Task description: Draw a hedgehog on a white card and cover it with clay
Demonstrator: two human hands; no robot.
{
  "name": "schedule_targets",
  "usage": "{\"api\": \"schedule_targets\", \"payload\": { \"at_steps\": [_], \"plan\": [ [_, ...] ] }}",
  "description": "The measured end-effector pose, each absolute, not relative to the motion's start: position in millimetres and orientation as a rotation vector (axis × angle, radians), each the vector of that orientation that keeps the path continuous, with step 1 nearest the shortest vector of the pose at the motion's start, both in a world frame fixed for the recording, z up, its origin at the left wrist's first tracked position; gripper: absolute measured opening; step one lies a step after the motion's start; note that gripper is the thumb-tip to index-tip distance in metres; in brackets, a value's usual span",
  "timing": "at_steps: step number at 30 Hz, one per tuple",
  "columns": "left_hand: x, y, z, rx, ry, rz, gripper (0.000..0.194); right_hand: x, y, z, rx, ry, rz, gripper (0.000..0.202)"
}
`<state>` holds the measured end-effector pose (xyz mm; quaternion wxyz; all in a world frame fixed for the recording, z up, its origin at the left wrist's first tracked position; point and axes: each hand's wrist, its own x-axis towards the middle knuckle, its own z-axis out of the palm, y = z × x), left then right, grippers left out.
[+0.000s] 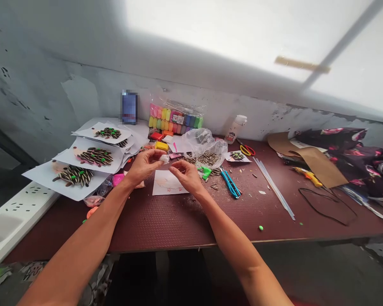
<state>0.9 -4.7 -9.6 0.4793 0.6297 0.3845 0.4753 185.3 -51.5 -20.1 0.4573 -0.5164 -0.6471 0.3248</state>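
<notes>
My left hand (146, 165) is above the table, thumb and fingers pinched on a small whitish clear plastic wrapper (164, 158). Close to it on the right, my right hand (185, 173) has its thumb and fingertips together; anything between them is too small to make out. Below both hands lies a white sheet (161, 189) with a faint peach shape and small red marks, partly covered by my right hand. Striped sunflower seeds (208, 159) are piled beyond my right hand, beside a crumpled clear plastic bag (196, 138). A bright green clay lump (205, 172) sits by my right wrist.
Sheets with seed hedgehogs (94, 157) are stacked at left, near a power strip (15, 212). Clay packs (175, 119) lean on the wall. Rightward are a blue utility knife (230, 183), scissors (247, 149), a bottle (236, 128), glue sticks (274, 189) and a glue gun (309, 176).
</notes>
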Motion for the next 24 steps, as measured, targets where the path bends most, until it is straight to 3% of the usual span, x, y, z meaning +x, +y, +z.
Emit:
{"api": "schedule_targets", "payload": {
  "at_steps": [9,16,24],
  "plan": [
    [13,-15,-11,1.753,0.971,1.105,0.043,182,-51,-26,-1.300,-1.524,0.787,0.027],
    [9,-12,-13,1.843,1.030,1.084,0.042,185,-50,-27,-1.272,-1.523,0.729,0.020],
    [12,-10,-19,1.790,1.028,1.078,0.041,181,-58,-24,-1.424,-1.806,0.245,0.019]
  ]
}}
